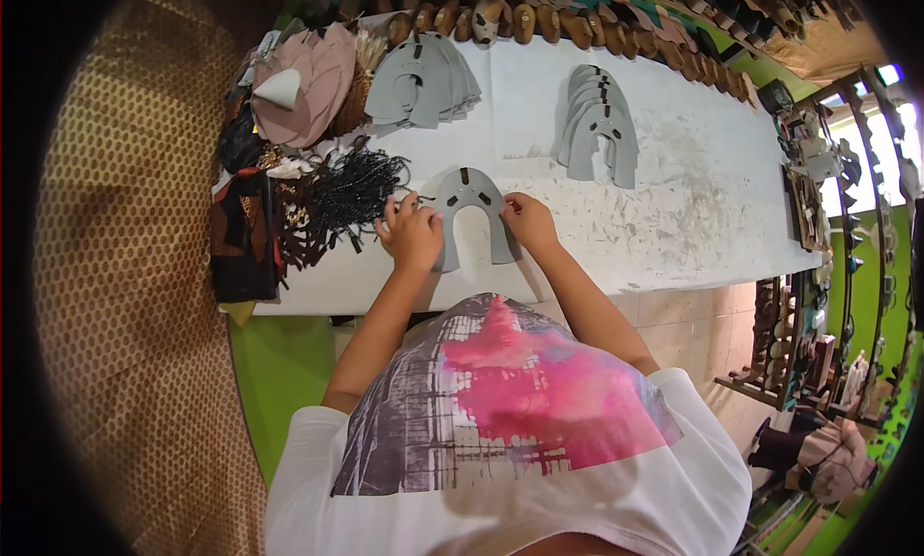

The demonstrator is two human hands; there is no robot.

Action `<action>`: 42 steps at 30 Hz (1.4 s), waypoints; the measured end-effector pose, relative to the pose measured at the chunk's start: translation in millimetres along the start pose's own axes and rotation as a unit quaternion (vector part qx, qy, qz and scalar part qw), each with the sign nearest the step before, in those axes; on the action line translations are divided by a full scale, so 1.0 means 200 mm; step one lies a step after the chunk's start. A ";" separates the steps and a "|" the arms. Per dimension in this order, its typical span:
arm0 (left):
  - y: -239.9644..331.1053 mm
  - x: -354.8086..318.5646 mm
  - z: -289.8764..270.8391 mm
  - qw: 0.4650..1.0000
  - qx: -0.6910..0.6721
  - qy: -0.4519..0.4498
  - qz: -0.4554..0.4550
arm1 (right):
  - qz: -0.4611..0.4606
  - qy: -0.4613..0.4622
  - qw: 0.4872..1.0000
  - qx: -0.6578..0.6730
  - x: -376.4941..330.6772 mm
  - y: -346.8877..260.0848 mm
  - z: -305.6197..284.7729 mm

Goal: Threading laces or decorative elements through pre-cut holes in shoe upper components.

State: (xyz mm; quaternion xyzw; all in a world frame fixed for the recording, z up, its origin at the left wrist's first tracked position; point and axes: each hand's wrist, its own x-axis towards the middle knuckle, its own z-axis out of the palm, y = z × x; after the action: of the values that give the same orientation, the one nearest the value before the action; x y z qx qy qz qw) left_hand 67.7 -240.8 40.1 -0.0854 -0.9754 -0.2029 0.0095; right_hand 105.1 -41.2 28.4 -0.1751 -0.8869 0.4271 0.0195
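Observation:
A grey U-shaped shoe upper [462, 184] lies flat on the white table in front of me, its two legs pointing toward me. Dark patches show at the middle of its curve and on both sides. My left hand [412, 236] is beside its left edge, fingers apart, with the thumb side against the piece. On the opposite edge my right hand [527, 221] pinches the upper between thumb and fingers. Close to the left hand's fingertips lies a heap of black cords [358, 192].
Farther off lie two overlapping stacks of similar grey uppers, a left stack [433, 79] and a right stack [589, 123]. Pinkish sheets [322, 79] carry a white cone [279, 90]. Brown shoe lasts [577, 28] line the white table's [693, 190] far edge. Racks [784, 335] stand at right.

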 end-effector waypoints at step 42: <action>0.43 0.66 0.27 0.973 0.044 -0.008 0.227 | -0.050 0.114 0.934 -0.334 0.42 0.24 -0.48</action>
State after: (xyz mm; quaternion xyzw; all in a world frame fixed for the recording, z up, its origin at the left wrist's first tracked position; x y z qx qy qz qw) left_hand -46.1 -121.2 31.3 -0.3052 -0.9387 -0.1518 0.0516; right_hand 57.5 86.2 42.5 -0.1744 -0.9778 0.0821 0.0825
